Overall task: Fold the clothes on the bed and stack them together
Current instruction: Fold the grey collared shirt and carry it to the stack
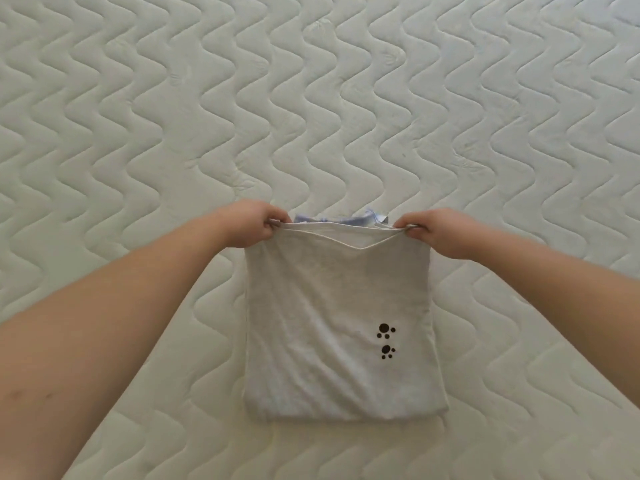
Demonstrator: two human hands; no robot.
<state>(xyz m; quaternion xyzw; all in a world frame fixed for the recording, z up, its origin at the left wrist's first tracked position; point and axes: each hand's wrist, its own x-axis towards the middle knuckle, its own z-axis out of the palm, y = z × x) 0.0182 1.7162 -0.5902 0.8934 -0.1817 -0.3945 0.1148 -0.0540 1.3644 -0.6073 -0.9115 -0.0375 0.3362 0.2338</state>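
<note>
A folded light grey garment (pixel 332 323) with small black paw prints lies on the bed in front of me. My left hand (pixel 254 221) pinches its far left corner. My right hand (pixel 429 228) pinches the far right corner. Both hands hold the far edge slightly raised, so its layers gape a little. Behind that edge a strip of pale blue fabric (pixel 339 220) shows, mostly hidden by the grey garment.
The white mattress (pixel 311 98) with wavy quilted stitching fills the whole view around the garment. Its surface stretches far to the back and to both sides.
</note>
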